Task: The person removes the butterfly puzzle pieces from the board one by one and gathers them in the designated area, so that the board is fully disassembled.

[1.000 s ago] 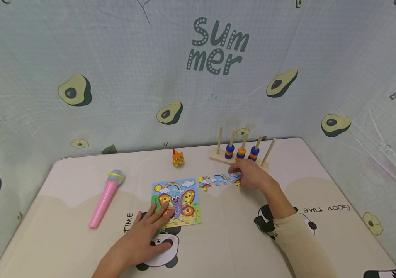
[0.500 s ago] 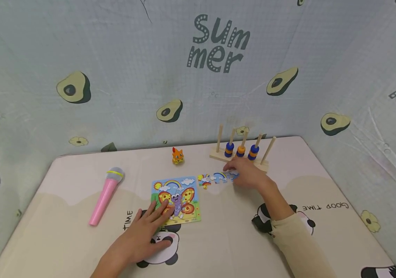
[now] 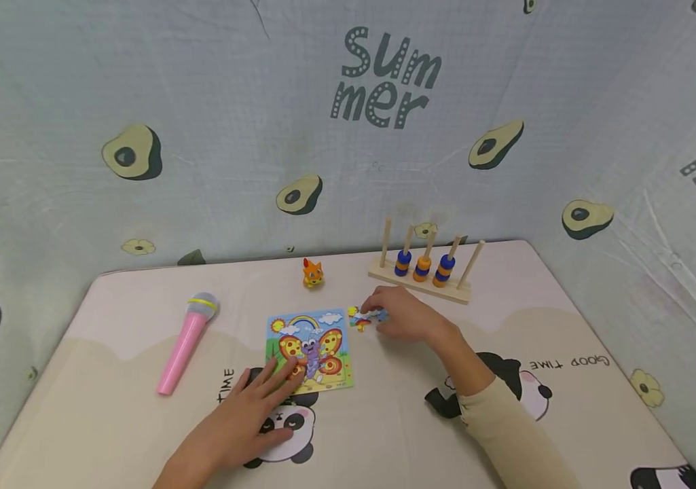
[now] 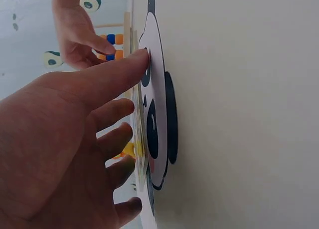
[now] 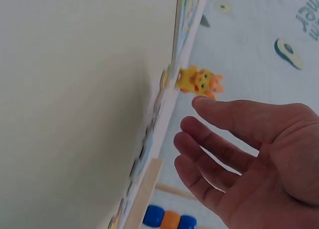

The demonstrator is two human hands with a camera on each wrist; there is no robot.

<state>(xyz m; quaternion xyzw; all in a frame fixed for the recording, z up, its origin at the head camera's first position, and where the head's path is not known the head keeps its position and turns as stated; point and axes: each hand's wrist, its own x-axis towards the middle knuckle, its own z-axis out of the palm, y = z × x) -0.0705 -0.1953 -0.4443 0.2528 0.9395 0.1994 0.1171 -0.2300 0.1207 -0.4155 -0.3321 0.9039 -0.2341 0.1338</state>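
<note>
Head view: left hand (image 3: 250,420) nearest on the pale panda-print worktop (image 3: 384,428), fingers spread, gripping nothing, fingertips on the near-left part of the square, flat, colourful butterfly puzzle board (image 3: 320,350). Pink plastic toy microphone (image 3: 185,346) with silver head lies left of it. Right hand (image 3: 405,316), fingers loosely bent, nothing visible in grasp, is over small flat printed puzzle pieces (image 3: 356,316) just right of the board; contact unclear. Farther back: orange fox-like figurine (image 3: 313,275), then wooden five-peg rack (image 3: 411,280) with blue and orange beads (image 3: 423,267).
</note>
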